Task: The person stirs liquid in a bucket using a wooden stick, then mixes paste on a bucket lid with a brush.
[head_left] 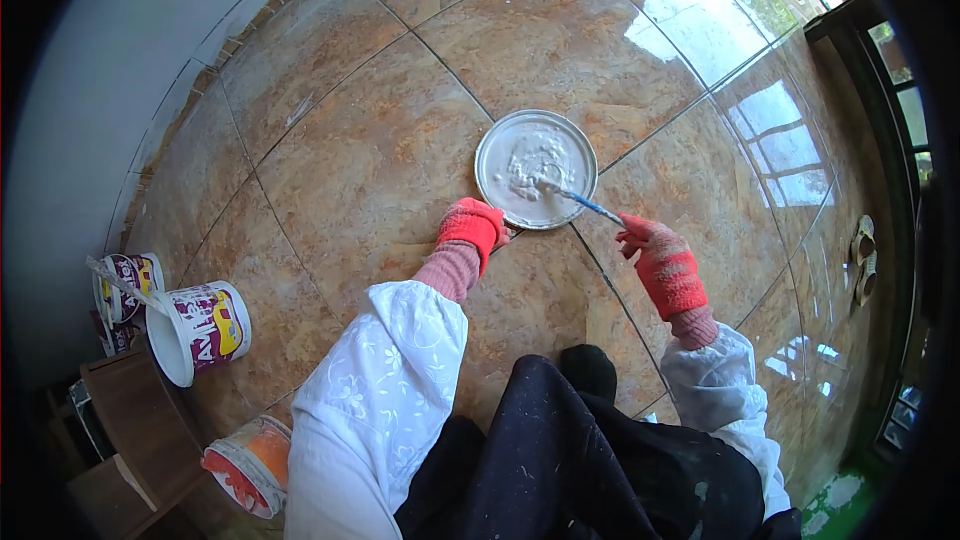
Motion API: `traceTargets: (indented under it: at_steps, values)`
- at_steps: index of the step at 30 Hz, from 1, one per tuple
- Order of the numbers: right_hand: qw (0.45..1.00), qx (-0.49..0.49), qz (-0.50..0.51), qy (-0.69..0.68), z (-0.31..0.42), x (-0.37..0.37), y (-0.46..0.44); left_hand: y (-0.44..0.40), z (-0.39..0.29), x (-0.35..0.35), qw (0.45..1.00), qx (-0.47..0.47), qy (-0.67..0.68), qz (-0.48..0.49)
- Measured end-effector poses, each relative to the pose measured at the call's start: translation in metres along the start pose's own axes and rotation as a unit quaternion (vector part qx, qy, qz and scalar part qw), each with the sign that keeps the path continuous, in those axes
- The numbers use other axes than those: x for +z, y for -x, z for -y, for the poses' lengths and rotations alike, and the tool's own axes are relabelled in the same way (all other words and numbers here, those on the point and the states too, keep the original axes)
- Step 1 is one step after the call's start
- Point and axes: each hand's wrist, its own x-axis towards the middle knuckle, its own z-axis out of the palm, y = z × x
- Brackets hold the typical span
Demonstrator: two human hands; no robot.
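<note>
A round white tub (pixel 487 140), seen from above, holds thick white paste (pixel 540 162) with lumps and a stirred patch near its middle. My left hand (pixel 473 225), in a red fingerless glove, is closed at the tub's lower left rim. My right hand (pixel 660 258), gloved the same way, grips the end of a thin blue stick (pixel 592 205) smeared with white. The stick slants down to the left, and its far end is sunk in the paste, so I cannot tell what kind of tip it has.
Glossy brown tiles (pixel 390 180) make up the floor. At left stand a labelled white bucket (pixel 222 325), another labelled bucket (pixel 128 280) and a brown wooden piece (pixel 135 420). An orange-stained bucket (pixel 262 455) is by my left sleeve. Shoes (pixel 865 260) lie near the dark-framed door (pixel 890 100).
</note>
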Motion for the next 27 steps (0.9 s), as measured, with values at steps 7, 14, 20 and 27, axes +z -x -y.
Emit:
traceTargets:
  at_steps: [7, 14, 20, 27]
  values:
    - [0.995, -0.094, -0.027, -0.001, 0.019, 0.014, -0.002, 0.005, -0.009, -0.005, 0.999, 0.004, 0.049, -0.006]
    - [0.998, -0.035, -0.006, -0.046, 0.016, 0.007, 0.016, 0.012, -0.025, -0.011, 0.999, 0.040, 0.001, -0.014]
    - [0.998, -0.039, -0.018, -0.048, -0.007, 0.015, 0.004, 0.004, -0.014, -0.005, 0.997, 0.046, -0.051, 0.022]
    - [0.991, 0.021, 0.001, -0.134, -0.006, 0.018, 0.022, 0.017, -0.038, -0.018, 0.968, -0.127, 0.216, -0.017]
